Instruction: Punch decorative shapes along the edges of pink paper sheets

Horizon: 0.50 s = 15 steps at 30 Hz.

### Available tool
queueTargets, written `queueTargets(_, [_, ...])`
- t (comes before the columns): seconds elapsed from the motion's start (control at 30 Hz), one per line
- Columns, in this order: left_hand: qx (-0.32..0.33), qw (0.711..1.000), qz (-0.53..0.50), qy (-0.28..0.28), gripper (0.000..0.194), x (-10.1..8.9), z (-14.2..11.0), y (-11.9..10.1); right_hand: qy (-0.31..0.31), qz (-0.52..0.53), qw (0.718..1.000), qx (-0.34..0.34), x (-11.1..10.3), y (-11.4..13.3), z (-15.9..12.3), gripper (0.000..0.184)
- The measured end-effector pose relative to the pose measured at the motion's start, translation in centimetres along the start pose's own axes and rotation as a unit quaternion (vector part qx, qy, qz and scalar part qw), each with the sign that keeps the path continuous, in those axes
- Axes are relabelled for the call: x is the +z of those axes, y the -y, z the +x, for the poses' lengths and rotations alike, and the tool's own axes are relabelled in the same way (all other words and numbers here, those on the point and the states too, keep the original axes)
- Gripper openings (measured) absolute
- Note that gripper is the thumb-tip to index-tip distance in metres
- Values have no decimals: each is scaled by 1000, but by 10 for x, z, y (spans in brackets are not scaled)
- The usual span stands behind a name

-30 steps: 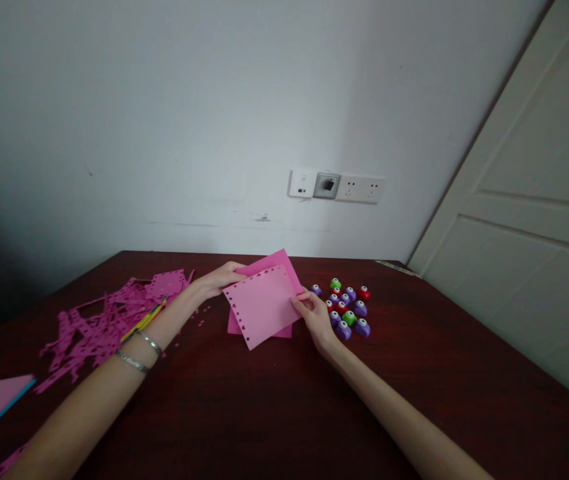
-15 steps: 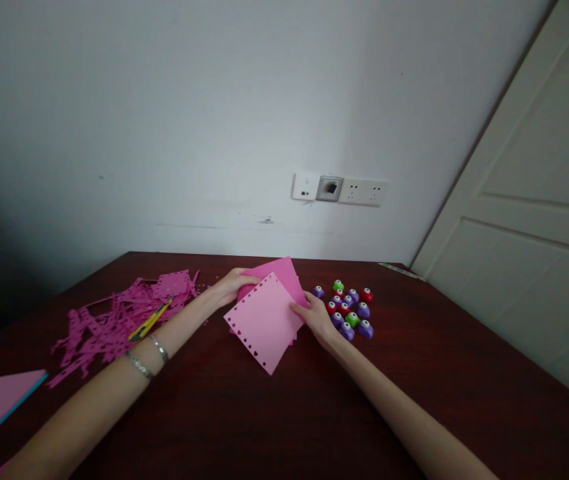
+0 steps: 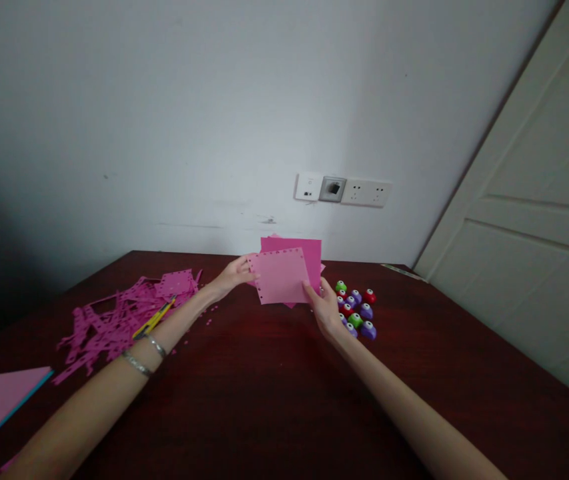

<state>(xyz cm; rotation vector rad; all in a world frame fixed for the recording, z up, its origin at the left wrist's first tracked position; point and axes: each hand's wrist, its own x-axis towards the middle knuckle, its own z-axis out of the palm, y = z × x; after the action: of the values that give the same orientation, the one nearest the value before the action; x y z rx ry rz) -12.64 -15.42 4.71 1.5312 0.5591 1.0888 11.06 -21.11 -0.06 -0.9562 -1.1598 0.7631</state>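
Two silvery bracelets are circling the left forearm, in the lower left of the frame. The upper bracelet, nearer the left hand, is looking like a slim, shiny band; the lower bracelet is showing a more textured surface, its pattern too small to read. Both forearms are showing bare, slender and tapering toward the wrists, and the right hand is showing bare too.

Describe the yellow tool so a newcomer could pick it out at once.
On the dark red-brown table, find the tangled heap of pink paper strips at the left. On the heap's right side, beside the left forearm with two silver bangles, lies a slim tool. Its yellow body stands out against all that pink.
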Motion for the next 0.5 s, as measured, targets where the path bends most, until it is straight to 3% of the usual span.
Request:
queueTargets(0.13, [-15,997,55,-49,44,3,-4,26,83,-39,996,11,-7,-4,-17,29])
queueTargets(0.27, [-37,996,8,-79,42,4,-9,40,148,-101,984,2,-15,0,-24,25])
queueTargets(0.4, [-57,995,0,-84,35,13,-9,37,127,-154,980,-8,-15,2,-22,22])
queueTargets(0.5, [-29,996,-12,-89,31,21,-6,29,85,-165,983,-17,-11,4,-16,23])
